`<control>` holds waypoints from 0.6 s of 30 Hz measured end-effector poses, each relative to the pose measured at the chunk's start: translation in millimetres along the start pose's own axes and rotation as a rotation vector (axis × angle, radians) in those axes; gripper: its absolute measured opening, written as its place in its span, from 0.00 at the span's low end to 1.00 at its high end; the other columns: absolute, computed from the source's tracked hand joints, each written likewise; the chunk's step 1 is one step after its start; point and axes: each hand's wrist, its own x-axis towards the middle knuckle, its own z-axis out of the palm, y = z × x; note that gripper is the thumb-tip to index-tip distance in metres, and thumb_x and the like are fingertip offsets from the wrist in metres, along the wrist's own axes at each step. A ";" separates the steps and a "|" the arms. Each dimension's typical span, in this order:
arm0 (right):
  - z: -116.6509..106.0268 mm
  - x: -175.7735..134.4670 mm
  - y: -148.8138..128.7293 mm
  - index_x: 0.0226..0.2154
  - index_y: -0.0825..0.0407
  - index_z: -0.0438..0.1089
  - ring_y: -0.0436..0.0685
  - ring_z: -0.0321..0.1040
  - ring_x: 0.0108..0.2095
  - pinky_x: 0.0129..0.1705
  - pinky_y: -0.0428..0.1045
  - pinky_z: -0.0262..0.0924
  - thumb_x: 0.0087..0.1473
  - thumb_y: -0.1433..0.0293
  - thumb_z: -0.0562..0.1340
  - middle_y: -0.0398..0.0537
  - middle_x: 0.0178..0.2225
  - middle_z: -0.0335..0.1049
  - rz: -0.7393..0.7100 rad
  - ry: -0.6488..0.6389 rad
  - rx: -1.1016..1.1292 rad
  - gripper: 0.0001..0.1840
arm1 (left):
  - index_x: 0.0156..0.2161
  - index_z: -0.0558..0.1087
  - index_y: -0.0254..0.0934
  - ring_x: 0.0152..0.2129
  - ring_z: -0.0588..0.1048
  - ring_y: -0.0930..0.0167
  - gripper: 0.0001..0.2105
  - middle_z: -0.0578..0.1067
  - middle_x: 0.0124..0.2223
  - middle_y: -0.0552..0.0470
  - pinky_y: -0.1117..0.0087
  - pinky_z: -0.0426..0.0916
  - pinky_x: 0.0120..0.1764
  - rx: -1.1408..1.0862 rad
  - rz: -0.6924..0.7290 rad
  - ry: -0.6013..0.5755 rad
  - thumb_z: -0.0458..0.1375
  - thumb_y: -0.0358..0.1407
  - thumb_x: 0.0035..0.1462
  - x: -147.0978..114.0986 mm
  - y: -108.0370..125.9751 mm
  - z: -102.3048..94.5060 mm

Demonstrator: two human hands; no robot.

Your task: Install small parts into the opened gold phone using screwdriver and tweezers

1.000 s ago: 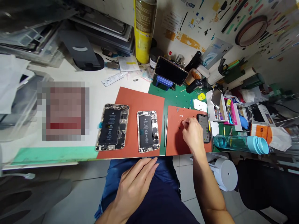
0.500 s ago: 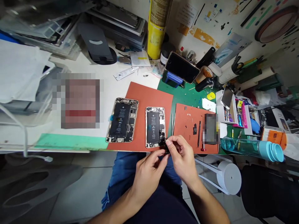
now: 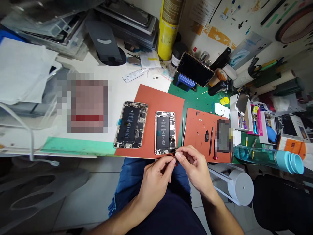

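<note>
My left hand (image 3: pixel 156 178) and my right hand (image 3: pixel 193 166) meet at the table's front edge, thumbs and fingertips pinched close together. Between them is a small dark piece, mostly covered by the fingers and too small to name. Just beyond my fingertips lies an opened phone (image 3: pixel 163 133), its black battery and circuit board exposed. To its left rests a larger opened phone (image 3: pixel 131 124), also with battery showing. Both lie on a reddish-brown mat (image 3: pixel 151 101). A pair of tweezers (image 3: pixel 183 130) lies just past my right hand.
On a second reddish-brown mat (image 3: pixel 195 122) are a black stick-like tool (image 3: pixel 211 141), a small black part (image 3: pixel 206 135) and tiny bits. A blue water bottle (image 3: pixel 266 158) lies at the right edge. A phone (image 3: pixel 195 69) leans on a blue stand (image 3: pixel 184 81) behind.
My view has shifted slightly, so the table appears a little to the right. My left fingertips have closed nearer together, and less of the dark piece shows.
</note>
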 end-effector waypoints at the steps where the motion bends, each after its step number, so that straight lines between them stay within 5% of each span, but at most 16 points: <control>1: -4.6 -0.2 0.2 0.37 0.48 0.80 0.55 0.71 0.36 0.39 0.50 0.65 0.67 0.58 0.68 0.45 0.36 0.72 0.013 -0.049 -0.022 0.11 | 0.40 0.80 0.41 0.16 0.70 0.77 0.10 0.71 0.20 0.63 0.77 0.66 0.25 0.002 -0.011 -0.017 0.58 0.40 0.71 -0.7 0.0 -1.0; 11: -23.0 6.4 -8.9 0.35 0.48 0.80 0.55 0.69 0.35 0.38 0.51 0.63 0.68 0.55 0.66 0.45 0.34 0.74 0.048 -0.255 -0.241 0.16 | 0.40 0.80 0.42 0.17 0.74 0.75 0.12 0.76 0.23 0.61 0.75 0.71 0.28 0.194 0.102 -0.122 0.55 0.38 0.74 0.2 2.5 -15.3; 14: -21.8 11.2 -10.2 0.36 0.48 0.79 0.55 0.69 0.35 0.38 0.50 0.63 0.69 0.55 0.65 0.45 0.35 0.74 0.030 -0.230 -0.259 0.16 | 0.46 0.79 0.41 0.24 0.80 0.73 0.08 0.84 0.34 0.57 0.74 0.76 0.33 0.312 0.265 -0.035 0.57 0.37 0.74 -1.7 0.2 -19.6; 18: -15.8 19.6 -7.2 0.36 0.49 0.78 0.55 0.69 0.35 0.37 0.50 0.63 0.69 0.55 0.65 0.46 0.36 0.74 -0.013 -0.112 -0.248 0.16 | 0.52 0.78 0.35 0.39 0.84 0.68 0.10 0.86 0.45 0.48 0.68 0.77 0.48 0.596 0.656 0.192 0.64 0.26 0.68 -4.5 -8.5 -31.0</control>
